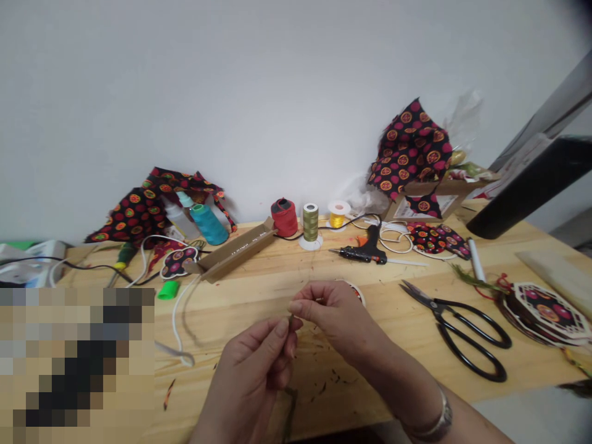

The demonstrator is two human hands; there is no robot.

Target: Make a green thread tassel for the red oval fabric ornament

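Note:
Over the front middle of the table, my left hand (pixel 259 354) and my right hand (pixel 330 311) meet fingertip to fingertip. Both are closed in a pinch on a thin dark green cord (pixel 289 404), whose strands hang below my left hand. Most of what lies between the fingertips is hidden. A round white-edged piece (pixel 356 290) shows partly behind my right hand. To the right lie black-handled scissors (pixel 472 333), blades pointing away to the left. The olive green thread spool (pixel 311 223) stands upright beyond my hands.
A black glue gun (pixel 365 250) lies behind my right hand. Red thread (pixel 284 219), yellow thread (pixel 337 216) and an open cardboard box (pixel 238 250) line the back. Stacked patterned ornaments (pixel 550 311) sit far right. A white cable (pixel 176 320) and green cap (pixel 168 290) lie left.

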